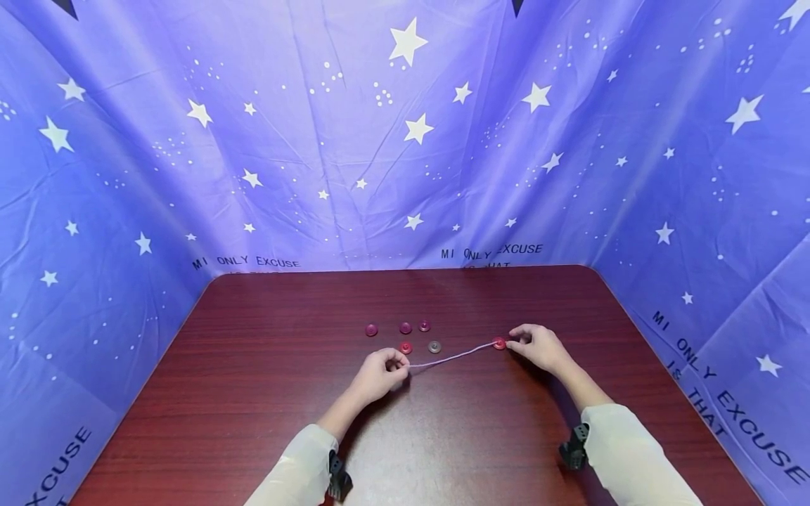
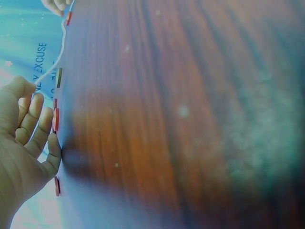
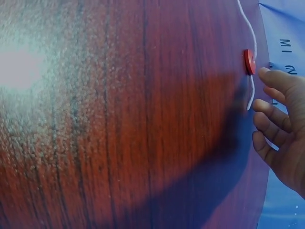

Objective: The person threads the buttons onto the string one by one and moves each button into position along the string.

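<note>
A thin pale string [image 1: 452, 359] stretches between the two hands. My left hand [image 1: 376, 374] pinches its near end between thumb and fingertip, while the other fingers curl loosely in the left wrist view. At the string's far end is a red button [image 1: 499, 343]; in the right wrist view the string passes through or against this red button [image 3: 249, 62], with a short tail below it. My right hand [image 1: 538, 348] is just right of the button, thumb and fingers parted and holding nothing. Whether a fingertip touches the button I cannot tell.
Beyond the left hand lie another red button [image 1: 406, 347], a grey button [image 1: 434, 346] and three purple buttons, one of them a purple button [image 1: 371, 329] at the left. All rest on the dark red wooden table [image 1: 253, 393]. Star-printed blue cloth [image 1: 354, 140] encloses it.
</note>
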The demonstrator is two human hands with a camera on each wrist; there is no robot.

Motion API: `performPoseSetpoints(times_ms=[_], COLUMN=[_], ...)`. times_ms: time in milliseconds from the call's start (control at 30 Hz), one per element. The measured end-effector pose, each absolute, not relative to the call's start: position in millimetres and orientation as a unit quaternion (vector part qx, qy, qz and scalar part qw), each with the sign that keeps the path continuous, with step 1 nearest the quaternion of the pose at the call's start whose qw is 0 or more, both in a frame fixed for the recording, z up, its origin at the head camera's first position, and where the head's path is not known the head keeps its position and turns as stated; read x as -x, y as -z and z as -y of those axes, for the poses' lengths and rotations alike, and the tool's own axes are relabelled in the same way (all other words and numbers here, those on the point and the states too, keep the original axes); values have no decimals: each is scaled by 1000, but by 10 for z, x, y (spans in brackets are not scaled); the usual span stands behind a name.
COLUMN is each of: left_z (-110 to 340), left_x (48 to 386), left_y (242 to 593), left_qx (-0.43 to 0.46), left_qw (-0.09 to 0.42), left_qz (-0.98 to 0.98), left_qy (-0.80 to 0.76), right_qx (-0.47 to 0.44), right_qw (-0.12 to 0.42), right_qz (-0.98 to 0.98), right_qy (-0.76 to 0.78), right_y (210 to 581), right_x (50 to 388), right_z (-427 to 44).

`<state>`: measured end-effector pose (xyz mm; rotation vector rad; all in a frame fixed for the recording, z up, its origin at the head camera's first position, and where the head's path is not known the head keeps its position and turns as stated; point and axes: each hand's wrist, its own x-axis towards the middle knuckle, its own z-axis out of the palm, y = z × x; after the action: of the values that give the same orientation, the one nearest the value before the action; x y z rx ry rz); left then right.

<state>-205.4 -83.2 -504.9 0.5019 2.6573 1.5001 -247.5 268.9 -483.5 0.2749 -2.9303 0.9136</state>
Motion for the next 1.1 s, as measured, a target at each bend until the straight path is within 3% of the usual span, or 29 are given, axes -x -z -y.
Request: performPoseSetpoints(times_ms=[1100], left_z=[813], left_x=[2078], left_y=[5033], left_qx=[-174], left_qw=[10], left_qz=[-853], left_qy=[-491], right_qx=[-169], right_qw=[66], right_qz=[932], right_qy=[-314], right_y=[4627], right_x=[2434], right_z=[-2115])
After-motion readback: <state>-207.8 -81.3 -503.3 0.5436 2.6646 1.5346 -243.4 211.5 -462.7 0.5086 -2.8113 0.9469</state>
